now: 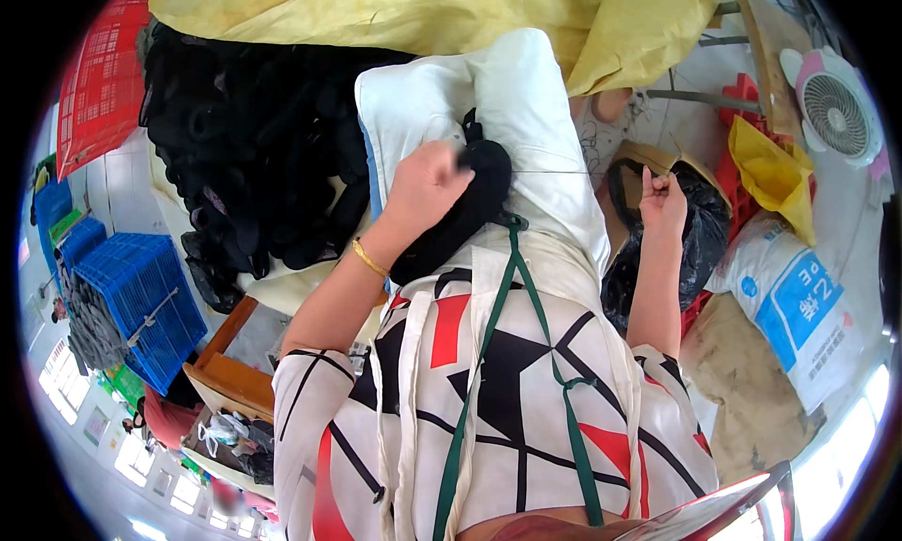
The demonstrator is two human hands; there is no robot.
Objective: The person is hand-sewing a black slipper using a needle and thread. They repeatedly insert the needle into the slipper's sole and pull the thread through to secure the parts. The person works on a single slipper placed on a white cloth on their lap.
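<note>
Near the centre of the frame, the left hand was closed on a black shoe upper that lay on a white cushion. To the right of centre, the right hand was shut in a pinch on a thin thread, drawn taut between the 2 hands. A gold bangle sat on the left wrist. A heap of black shoe parts filled the upper left, beside a blue crate at the left edge. A black bag hung below the right hand, and a small fan stood at the upper right.
</note>
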